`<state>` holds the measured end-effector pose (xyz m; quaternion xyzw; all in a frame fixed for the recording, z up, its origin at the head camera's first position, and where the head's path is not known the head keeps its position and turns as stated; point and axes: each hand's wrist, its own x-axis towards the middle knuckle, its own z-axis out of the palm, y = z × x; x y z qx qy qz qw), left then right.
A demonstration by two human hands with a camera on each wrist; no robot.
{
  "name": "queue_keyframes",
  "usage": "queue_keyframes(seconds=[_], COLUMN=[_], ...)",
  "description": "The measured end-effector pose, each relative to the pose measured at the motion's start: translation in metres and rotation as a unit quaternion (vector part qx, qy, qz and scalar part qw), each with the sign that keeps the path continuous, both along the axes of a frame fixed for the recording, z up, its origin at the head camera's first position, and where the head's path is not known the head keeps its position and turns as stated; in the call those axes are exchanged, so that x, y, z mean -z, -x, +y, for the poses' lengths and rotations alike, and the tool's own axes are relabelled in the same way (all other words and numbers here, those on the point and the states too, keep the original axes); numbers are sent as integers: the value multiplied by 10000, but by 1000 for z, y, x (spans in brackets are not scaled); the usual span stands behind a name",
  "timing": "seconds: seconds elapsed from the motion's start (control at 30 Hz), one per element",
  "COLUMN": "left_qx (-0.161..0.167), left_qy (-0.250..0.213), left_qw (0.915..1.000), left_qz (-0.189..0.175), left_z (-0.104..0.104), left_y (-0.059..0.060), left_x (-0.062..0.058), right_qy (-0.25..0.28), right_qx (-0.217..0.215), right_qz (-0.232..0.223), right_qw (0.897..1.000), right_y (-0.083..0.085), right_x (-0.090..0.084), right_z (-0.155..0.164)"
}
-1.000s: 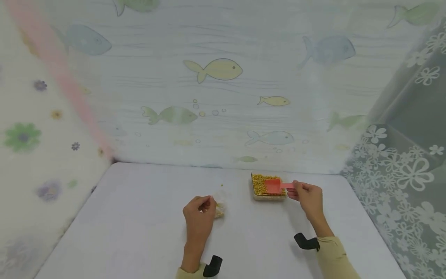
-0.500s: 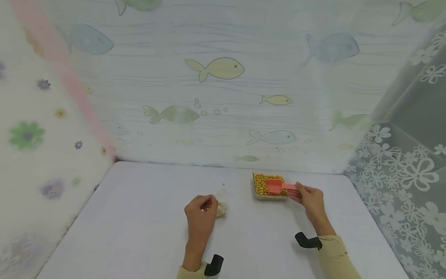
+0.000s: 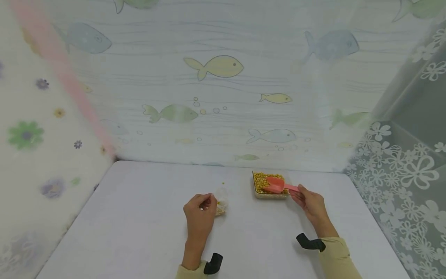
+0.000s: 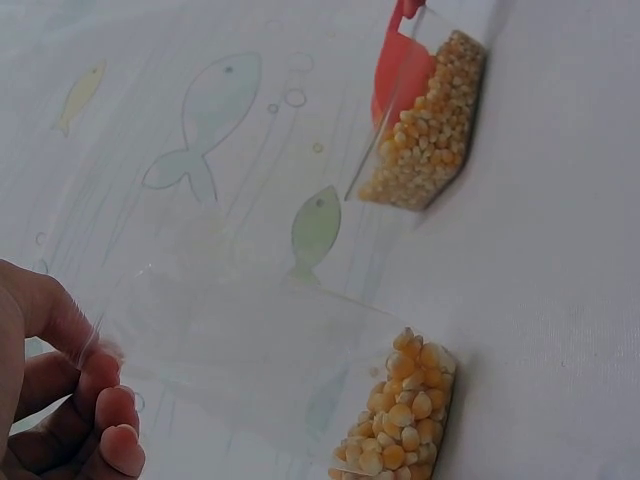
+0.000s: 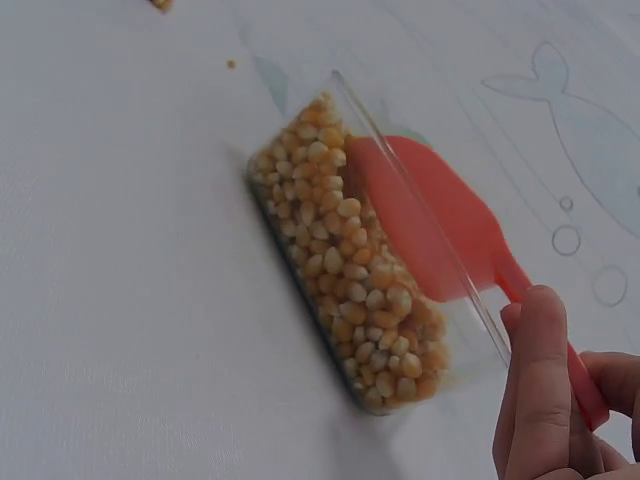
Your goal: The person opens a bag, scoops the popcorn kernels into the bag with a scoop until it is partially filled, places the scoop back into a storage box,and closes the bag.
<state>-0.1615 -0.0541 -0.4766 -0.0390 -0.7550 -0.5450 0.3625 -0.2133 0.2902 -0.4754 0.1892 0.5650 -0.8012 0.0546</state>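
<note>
My right hand (image 3: 311, 203) pinches scoop (image 3: 277, 185) handle over corn tray (image 3: 268, 195), table's far edge | left hand (image 3: 199, 210) pinches clear bag (image 3: 221, 202) rim, mid-table

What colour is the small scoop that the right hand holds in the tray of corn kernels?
The scoop is coral red; the right wrist view shows it best.

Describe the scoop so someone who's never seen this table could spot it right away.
On the white table, look toward the back right for the clear tray of corn kernels. The scoop sits with its bowl in the tray, handle pinched by the right hand. It is the only coral-red item; the small bag by the left hand is clear.
</note>
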Motion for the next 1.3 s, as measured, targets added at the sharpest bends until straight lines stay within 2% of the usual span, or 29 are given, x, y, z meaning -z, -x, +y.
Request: queue_keyframes(seconds=[0.37,0.63,1.13,1.3], left_qx=[-19,-44,60,49], left_qy=[-106,-138,-147,-118], left_qw=[9999,9997,9997,9999], left_qz=[-88,-208,-170,-59], left_z=[0,-1,3,2], left_y=[-1,-1,-1,-1], left_x=[-2,-2,1,1], right_qy=[1029,1518,1592,1835], right_qx=[136,90,-66,-143], right_qz=[-178,-133,19,97], right_qw=[9944,9883,9872,9829], right_y=[-4,-5,-7,-8], right_x=[1,5,7,7], right_z=[3,6,4,4])
